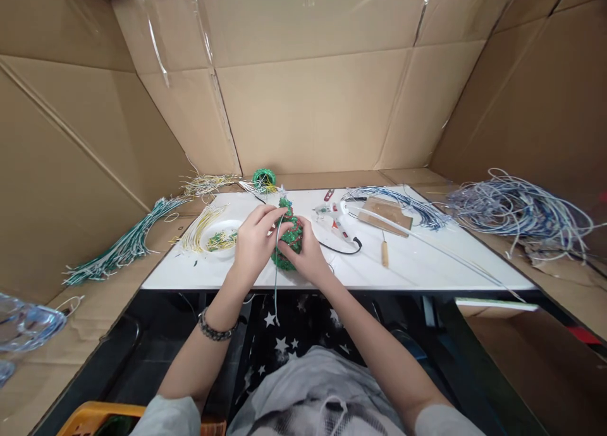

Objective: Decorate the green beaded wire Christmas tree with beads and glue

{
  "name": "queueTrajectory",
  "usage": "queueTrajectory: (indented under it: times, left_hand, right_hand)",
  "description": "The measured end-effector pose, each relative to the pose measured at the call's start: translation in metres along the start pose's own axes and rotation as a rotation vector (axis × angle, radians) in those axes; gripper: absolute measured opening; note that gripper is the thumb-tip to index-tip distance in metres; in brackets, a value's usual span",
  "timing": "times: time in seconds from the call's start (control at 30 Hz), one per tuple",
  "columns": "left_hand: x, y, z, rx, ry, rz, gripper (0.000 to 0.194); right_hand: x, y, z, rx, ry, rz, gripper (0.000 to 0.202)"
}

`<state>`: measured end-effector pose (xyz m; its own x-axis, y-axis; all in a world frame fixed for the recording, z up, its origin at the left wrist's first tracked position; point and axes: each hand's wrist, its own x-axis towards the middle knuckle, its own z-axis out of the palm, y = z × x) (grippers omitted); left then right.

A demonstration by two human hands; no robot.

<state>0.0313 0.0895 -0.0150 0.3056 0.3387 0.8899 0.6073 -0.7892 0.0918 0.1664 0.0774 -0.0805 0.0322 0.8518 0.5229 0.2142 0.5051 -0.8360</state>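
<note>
A small green tinsel tree (290, 236) with a red strand around it and a pale star at its top stands upright at the table's front middle. My left hand (256, 236) is closed at its upper left, fingers pinching a thin pale green wire (275, 284) that hangs down past the table edge. Round the tree's right side are the fingers of my right hand (306, 252), with its thumb across the front. Just left of my left hand sits a white dish (207, 241) with small yellow and green pieces.
Right of the tree lie a glue gun (339, 224), a wooden-handled tool (384, 254), a brown board (393, 218) and long white rods (427, 243). Wire bundles (516, 211) flank the table; a green tinsel ring (264, 178) is behind. Cardboard walls (313, 107) surround it.
</note>
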Motion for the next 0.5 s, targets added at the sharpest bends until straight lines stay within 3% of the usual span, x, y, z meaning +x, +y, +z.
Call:
queueTrajectory:
  times: [0.1, 0.27, 0.4, 0.5]
  left_hand:
    - [-0.009, 0.004, -0.005, -0.03, -0.011, -0.032, 0.028]
    - [-0.019, 0.008, -0.007, 0.024, 0.08, 0.085, 0.008]
    - [-0.006, 0.005, -0.001, 0.001, 0.135, 0.081, 0.004]
    - [0.008, 0.004, 0.004, -0.032, 0.088, 0.003, 0.009]
  right_hand:
    - [-0.001, -0.002, -0.001, 0.023, -0.005, -0.003, 0.057]
    - [-0.002, -0.003, -0.002, 0.029, -0.016, -0.007, 0.058]
    - [-0.002, 0.0, -0.002, 0.023, -0.02, 0.004, 0.058]
    - [-0.002, 0.001, -0.002, 0.016, -0.036, 0.016, 0.058]
